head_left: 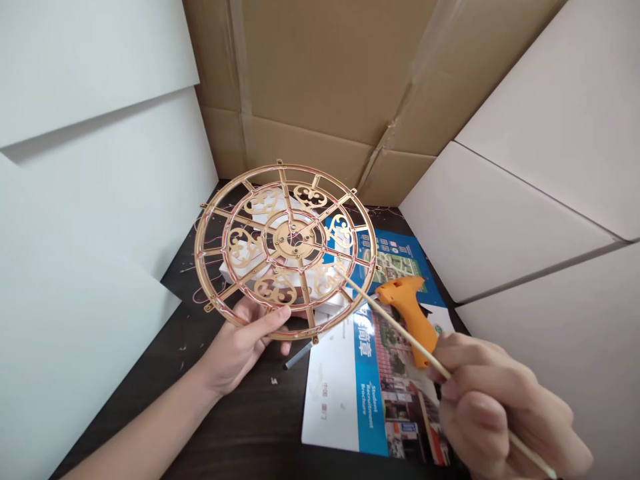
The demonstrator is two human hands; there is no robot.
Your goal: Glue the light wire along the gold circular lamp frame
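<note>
My left hand (250, 337) grips the lower rim of a round golden openwork frame (306, 319), thumb on the near face and fingers behind it. The frame is tilted up toward me, with rings, spokes and heart-shaped scroll ornaments. Thin reddish wires run along its rings. My right hand (500, 407) is closed around a thin wooden stick (400, 329). The stick's far tip meets or overlaps the frame near a lower right scroll ornament; whether it touches I cannot tell.
An orange glue gun (413, 313) lies on a blue and white brochure (335, 393) on the dark table (240, 433). A grey glue stick (299, 357) lies left of it. White pieces sit behind the frame. Cardboard (325, 67) and white panels (90, 187) enclose the space.
</note>
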